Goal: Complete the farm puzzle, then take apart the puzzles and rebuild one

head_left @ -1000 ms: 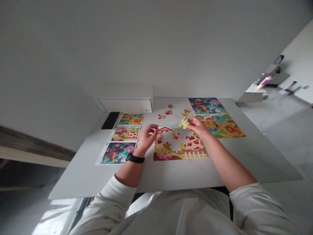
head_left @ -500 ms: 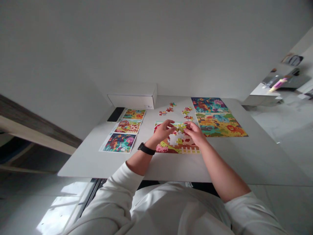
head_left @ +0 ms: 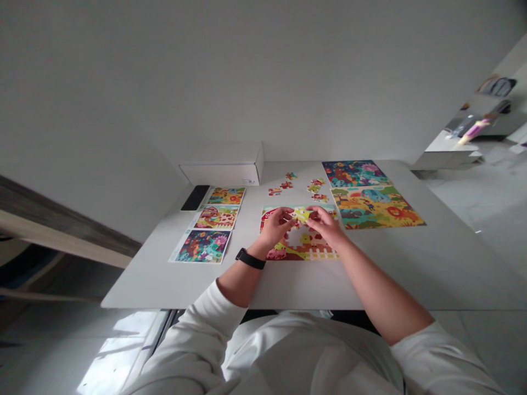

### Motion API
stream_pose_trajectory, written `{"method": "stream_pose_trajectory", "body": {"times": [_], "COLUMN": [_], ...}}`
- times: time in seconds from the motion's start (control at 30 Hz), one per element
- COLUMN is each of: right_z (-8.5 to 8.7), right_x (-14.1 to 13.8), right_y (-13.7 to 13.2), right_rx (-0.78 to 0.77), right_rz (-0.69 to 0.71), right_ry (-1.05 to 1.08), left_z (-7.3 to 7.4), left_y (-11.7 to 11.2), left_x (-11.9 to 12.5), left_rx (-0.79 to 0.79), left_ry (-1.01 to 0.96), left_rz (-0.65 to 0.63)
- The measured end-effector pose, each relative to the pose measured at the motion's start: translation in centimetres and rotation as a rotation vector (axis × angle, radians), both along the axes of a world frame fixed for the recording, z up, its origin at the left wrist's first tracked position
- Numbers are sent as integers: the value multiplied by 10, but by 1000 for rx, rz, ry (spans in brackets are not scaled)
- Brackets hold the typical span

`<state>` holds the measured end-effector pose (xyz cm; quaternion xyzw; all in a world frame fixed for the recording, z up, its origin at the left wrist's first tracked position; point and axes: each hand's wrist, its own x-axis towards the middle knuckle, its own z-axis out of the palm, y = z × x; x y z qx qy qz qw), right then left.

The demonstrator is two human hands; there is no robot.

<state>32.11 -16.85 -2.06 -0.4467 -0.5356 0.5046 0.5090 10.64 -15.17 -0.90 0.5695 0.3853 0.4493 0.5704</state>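
Yellow piece point(head_left: 302, 214): over the farm puzzle point(head_left: 323, 253); single or joined, I cannot tell.
Left hand point(head_left: 278, 226): I see its fingers pinched on the near side.
Right hand point(head_left: 325, 225): pinched on the opposite edge.
Risk: uneven pulling could, I think, bend it; low knuckles could shift the assembled part.
Loose pieces point(head_left: 319, 198): beyond, on the surface point(head_left: 296, 285).

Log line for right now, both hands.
left hand: holding yellow-green jigsaw piece; right hand: holding same piece; beneath: incomplete farm jigsaw; beyond: loose jigsaw pieces
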Motion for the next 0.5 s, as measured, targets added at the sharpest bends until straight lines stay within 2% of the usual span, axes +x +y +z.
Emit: {"method": "stream_pose_trajectory", "body": {"times": [0.5], "right_z": [-2], "right_x": [-3], "right_y": [-1], "right_rx": [1], "right_rz": [-28], "right_ry": [-56], "left_z": [0], "left_y": [-2], "left_x": [-1], "left_rx": [-14], "left_ry": [-24], "left_rz": [56]}}
